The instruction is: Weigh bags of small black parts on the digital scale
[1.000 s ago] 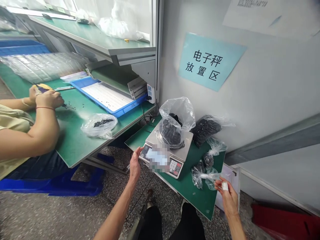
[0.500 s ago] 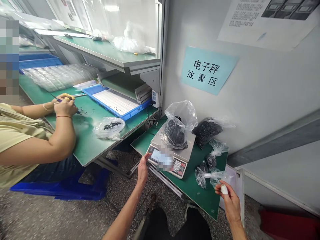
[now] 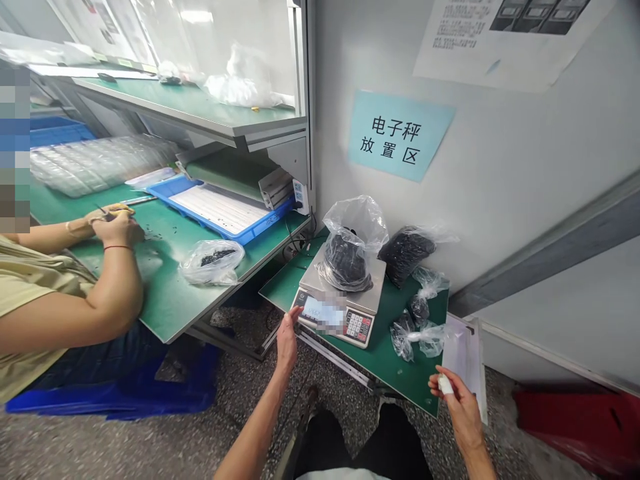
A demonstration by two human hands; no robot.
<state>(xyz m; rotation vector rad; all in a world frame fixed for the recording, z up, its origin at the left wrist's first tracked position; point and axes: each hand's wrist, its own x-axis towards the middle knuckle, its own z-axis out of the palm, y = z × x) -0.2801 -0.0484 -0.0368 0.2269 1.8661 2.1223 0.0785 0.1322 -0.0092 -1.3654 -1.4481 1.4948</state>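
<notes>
My left hand (image 3: 287, 340) is at the left front corner of a digital scale (image 3: 367, 301), fingers stretched out by its display; whether they press on it I cannot tell. On the weighing plate stands an open clear plastic bag (image 3: 346, 260) filled with small black pieces. My right hand (image 3: 457, 400) hovers by the right front corner of the small green table (image 3: 400, 373), fingers loosely bent, a white wrap on the thumb and nothing visible in its grasp. Closest to it is a knotted clear bag (image 3: 414, 335) with dark contents.
Behind the scale leans a full bag of black pieces (image 3: 407, 253), with a small tied bag (image 3: 420, 307) in front. A white sheet (image 3: 463, 353) lies right of the table. At left, a co-worker's hands (image 3: 117, 223) work at a bench near a blue tray (image 3: 235, 233).
The camera view has shifted slightly to the right. My right hand is now a little farther from the knotted bag. My left hand stays by the scale, and its display reading looks different.
</notes>
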